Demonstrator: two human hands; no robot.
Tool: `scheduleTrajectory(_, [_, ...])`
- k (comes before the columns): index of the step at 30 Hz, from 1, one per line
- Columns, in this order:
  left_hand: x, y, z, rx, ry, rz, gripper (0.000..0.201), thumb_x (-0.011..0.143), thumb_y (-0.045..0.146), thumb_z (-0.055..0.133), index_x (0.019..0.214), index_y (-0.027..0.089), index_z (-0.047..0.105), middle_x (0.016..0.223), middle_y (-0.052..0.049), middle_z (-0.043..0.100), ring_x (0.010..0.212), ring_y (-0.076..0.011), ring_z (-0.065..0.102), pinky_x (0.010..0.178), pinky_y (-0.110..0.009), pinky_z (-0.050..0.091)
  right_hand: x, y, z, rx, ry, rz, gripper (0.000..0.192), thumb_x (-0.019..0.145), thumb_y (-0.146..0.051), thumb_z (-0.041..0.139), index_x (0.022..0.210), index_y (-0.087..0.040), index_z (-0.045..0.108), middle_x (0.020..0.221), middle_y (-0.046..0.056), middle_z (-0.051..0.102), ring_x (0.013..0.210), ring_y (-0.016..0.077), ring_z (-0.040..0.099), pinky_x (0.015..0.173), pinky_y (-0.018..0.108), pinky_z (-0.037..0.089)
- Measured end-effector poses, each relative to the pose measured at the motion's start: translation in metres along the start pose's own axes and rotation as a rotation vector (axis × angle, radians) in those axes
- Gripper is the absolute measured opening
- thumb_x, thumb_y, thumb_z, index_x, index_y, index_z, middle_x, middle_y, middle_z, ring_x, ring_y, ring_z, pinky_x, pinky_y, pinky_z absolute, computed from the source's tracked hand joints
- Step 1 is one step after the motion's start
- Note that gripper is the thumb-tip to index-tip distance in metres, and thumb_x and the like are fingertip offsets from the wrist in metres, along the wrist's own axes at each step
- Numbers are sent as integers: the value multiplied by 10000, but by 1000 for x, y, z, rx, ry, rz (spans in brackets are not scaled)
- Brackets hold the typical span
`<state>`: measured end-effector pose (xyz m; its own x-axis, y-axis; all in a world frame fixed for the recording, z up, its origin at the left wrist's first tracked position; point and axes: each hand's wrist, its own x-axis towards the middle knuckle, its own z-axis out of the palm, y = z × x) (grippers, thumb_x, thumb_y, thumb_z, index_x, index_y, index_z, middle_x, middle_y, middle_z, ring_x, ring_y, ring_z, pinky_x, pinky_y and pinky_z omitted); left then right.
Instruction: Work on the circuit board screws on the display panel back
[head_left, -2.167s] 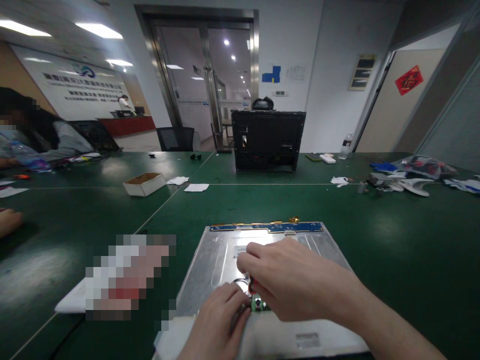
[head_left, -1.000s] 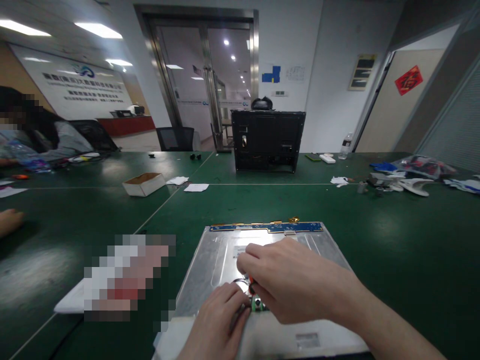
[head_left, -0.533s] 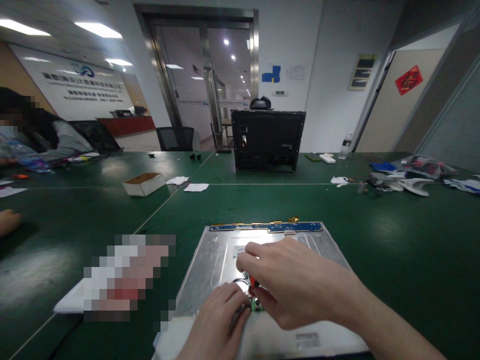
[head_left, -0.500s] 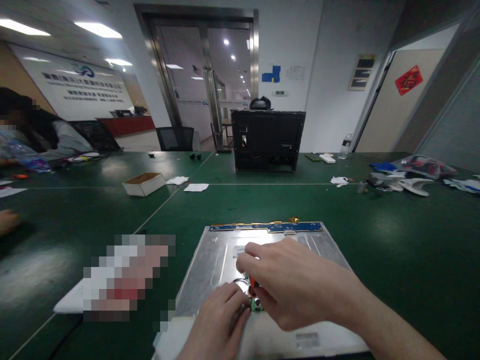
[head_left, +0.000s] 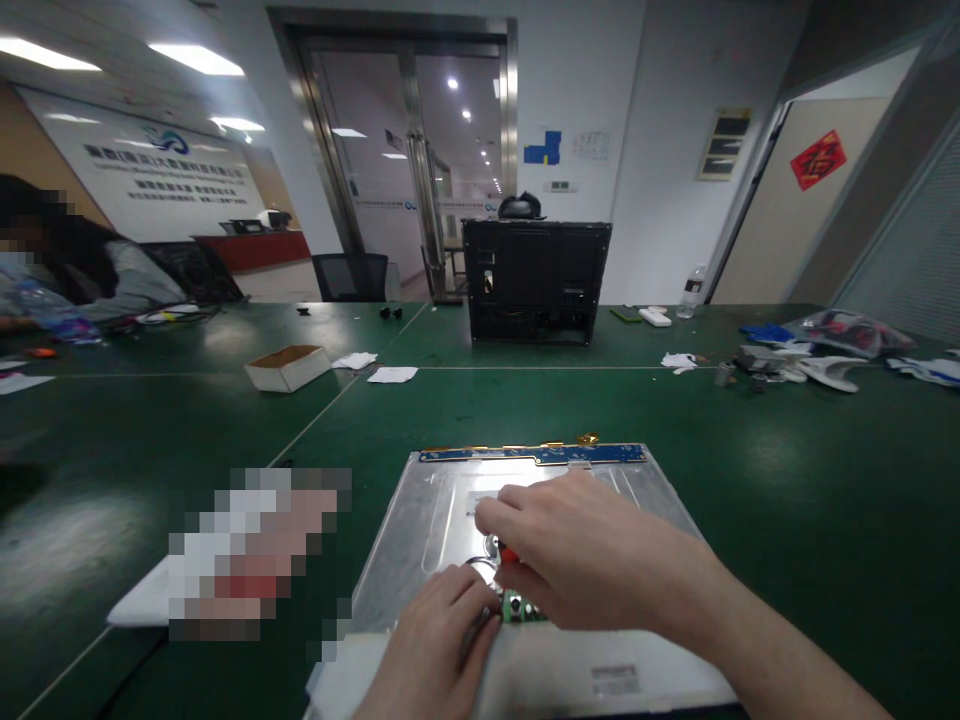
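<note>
A green table [head_left: 795, 520] stretches before us, wide enough to fill most of our lower view. Beyond it stand metal-framed glass doors [head_left: 367, 150]. A co-worker in a grey sleeve [head_left: 142, 278] sits at the table's far left. Upright across from us, near the table's far side, stands a black casing [head_left: 536, 275].

Directly in front of us, a metal panel [head_left: 448, 500] lies flat on the table, a pale band running along its near side. A shallow white box [head_left: 289, 377] sits well apart from it, farther back and to the left. A blue circuit strip [head_left: 600, 455] lines the panel's far edge.

Our right hand [head_left: 577, 545] reaches in over the middle of the panel, its fingers curled and gripping a small item. Our left hand [head_left: 439, 630] rests low on the panel, fingers bent, their tips at the left end of a green circuit board [head_left: 517, 606]; we cannot tell whether they pinch anything. Between our right thumb and fingers, just above that board, shows a red-orange object [head_left: 508, 554], mostly hidden by the hand.
</note>
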<state>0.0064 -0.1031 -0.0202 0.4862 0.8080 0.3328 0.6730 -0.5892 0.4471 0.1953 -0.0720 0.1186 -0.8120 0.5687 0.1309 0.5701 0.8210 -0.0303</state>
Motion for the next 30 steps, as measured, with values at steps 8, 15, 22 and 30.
scheduleTrajectory(8, [-1,-2,-1,13,5,16,145,875,149,460,856,205,592,885,-71,647,820,-232,624,702,-323,522,-3,0,-1,20,-1,-37,111,833,-205,534,934,-174,500,845,33,633,597,146,541,430,287,214])
scheduleTrajectory(15, [-1,-3,2,-1,23,24,201,860,106,445,895,212,612,904,-62,661,825,-225,633,705,-320,519,1,0,1,5,-9,5,106,874,-265,520,945,-187,506,788,15,652,583,157,562,436,297,193])
scheduleTrajectory(22, [-1,-2,3,4,22,30,177,862,118,443,881,208,594,897,-65,654,816,-232,628,687,-325,516,-4,-1,-2,42,-37,-45,151,803,-224,548,946,-189,511,866,31,634,646,158,552,449,280,228])
scheduleTrajectory(30, [0,-4,1,4,13,28,175,875,124,438,891,211,588,907,-68,647,846,-238,621,708,-332,513,0,0,1,11,-15,-13,93,859,-231,521,939,-185,510,796,22,640,584,147,537,452,282,201])
